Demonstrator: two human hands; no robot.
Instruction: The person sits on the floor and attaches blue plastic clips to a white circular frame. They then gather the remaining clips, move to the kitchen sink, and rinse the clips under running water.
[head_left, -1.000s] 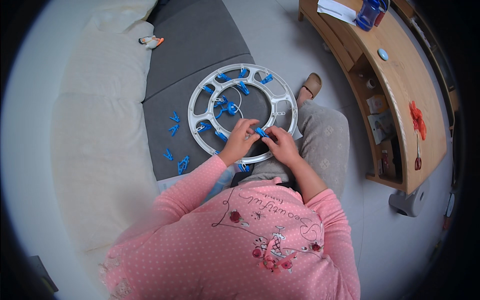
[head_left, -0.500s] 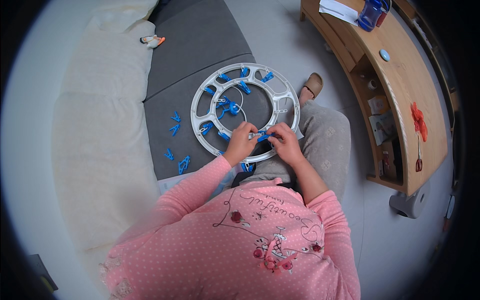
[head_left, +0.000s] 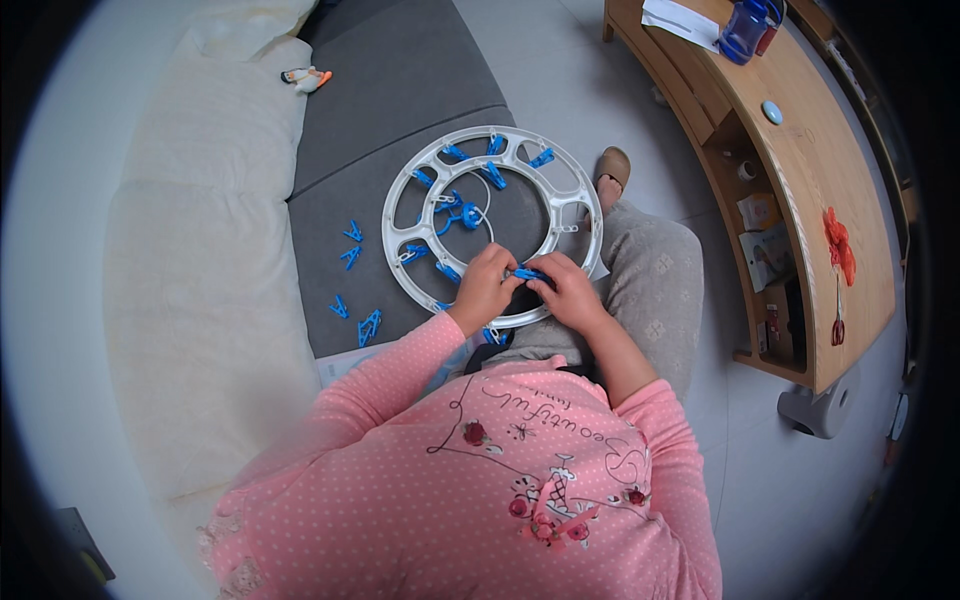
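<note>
A white round hanger ring (head_left: pixel 391 205) with an inner and outer hoop lies across the grey cushion and my lap. Blue clothespins hang from it on white links, among them one clothespin (head_left: pixel 494 175) on the inner hoop. At the ring's near side, my left hand (head_left: pixel 485 288) and my right hand (head_left: pixel 568 290) are closed, meeting at a blue clothespin (head_left: pixel 528 274). Both sets of fingertips pinch it; the link beside it is mostly hidden by the left fingers. A blue hook piece (head_left: pixel 470 215) rests inside the ring.
Several loose blue clothespins (head_left: pixel 369 327) lie on the grey cushion (head_left: pixel 330 220) to the left. A small toy figure (head_left: pixel 306 79) is farther back. At right stands a wooden cabinet (head_left: pixel 800 200) bearing scissors (head_left: pixel 838 325), a red bundle (head_left: pixel 838 245) and a blue bottle (head_left: pixel 743 32).
My hands have drawn closer together around the clothespin, and the white link seen at the left fingertips is now mostly covered. The ring has shifted very slightly.
</note>
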